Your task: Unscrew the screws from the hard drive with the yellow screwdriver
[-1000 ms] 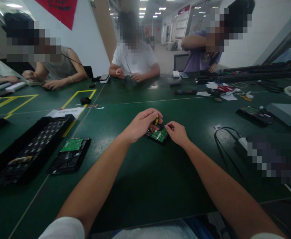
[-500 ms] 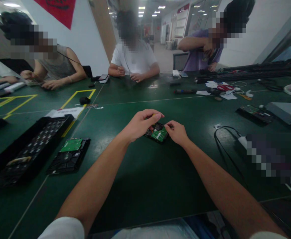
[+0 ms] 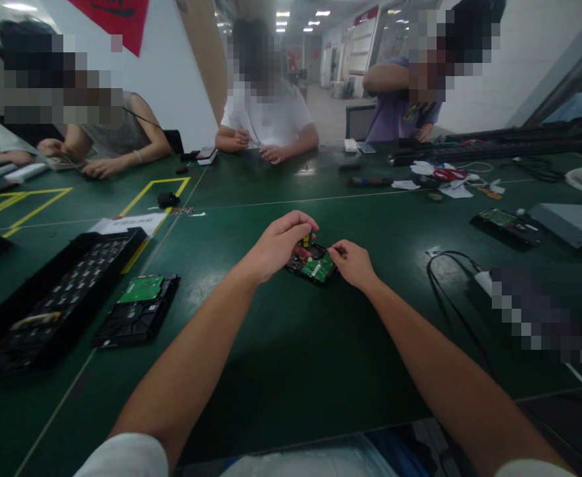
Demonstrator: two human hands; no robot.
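A hard drive point(image 3: 319, 268) with a green circuit board lies circuit side up on the green table in front of me. My left hand point(image 3: 284, 242) is closed on a screwdriver point(image 3: 307, 239) with a yellow-and-black handle, held upright over the drive's far left part. The tip of the screwdriver is hidden by my fingers. My right hand point(image 3: 353, 262) is at the drive's right edge, thumb and forefinger pinched together. What is between those fingers is too small to make out. A second hard drive point(image 3: 142, 308) with a green board lies to the left.
A long black tray point(image 3: 57, 305) stands at the left. On the right lie another drive point(image 3: 507, 226), a grey metal box point(image 3: 574, 222) and a black cable point(image 3: 433, 285). Papers and scraps point(image 3: 450, 182) lie farther back. Several people sit or stand across the table.
My left hand has shifted slightly left and up, and more of the screwdriver's yellow handle shows. My right hand stays at the drive's edge. The co-worker at the right has moved an arm.
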